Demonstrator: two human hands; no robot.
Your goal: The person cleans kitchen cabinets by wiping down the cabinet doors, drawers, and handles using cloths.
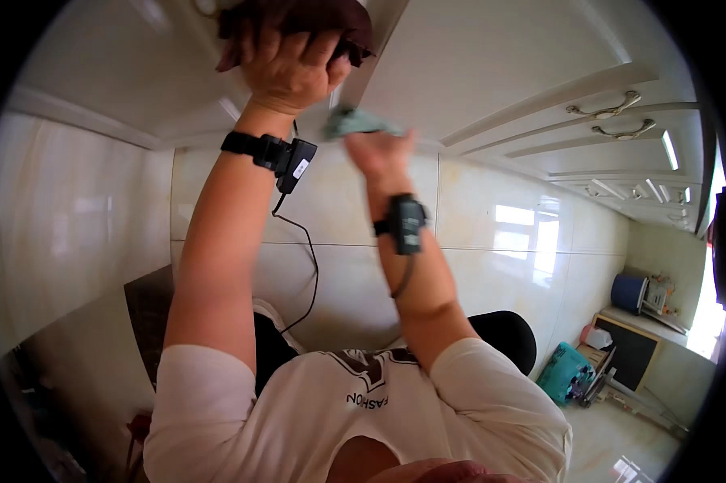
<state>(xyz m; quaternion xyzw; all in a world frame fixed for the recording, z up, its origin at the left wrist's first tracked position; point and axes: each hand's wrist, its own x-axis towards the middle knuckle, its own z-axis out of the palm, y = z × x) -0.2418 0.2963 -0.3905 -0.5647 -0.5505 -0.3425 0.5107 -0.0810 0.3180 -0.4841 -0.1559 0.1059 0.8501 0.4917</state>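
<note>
At the top of the view, my left hand (290,76) is closed on a bunched dark maroon cloth (314,18), its back toward me and its fingers bent over the fabric. The cloth lies against a pale panelled cabinet door (137,60). Lower and to the right, my right hand (381,153) is smeared by motion. A grey-green cloth (359,122) is in it, close to the door edge, and covers most of the fingers. Both wrists wear a black strap with a small box; a thin cable hangs from the left one.
Pale cabinets with curved metal handles (620,105) run along the upper right. Glossy floor tiles (500,201) lie below them. At the far right are a teal bag (566,372), a dark framed board (624,350) and a blue container (628,292). A dark rounded seat edge (508,342) shows beside me.
</note>
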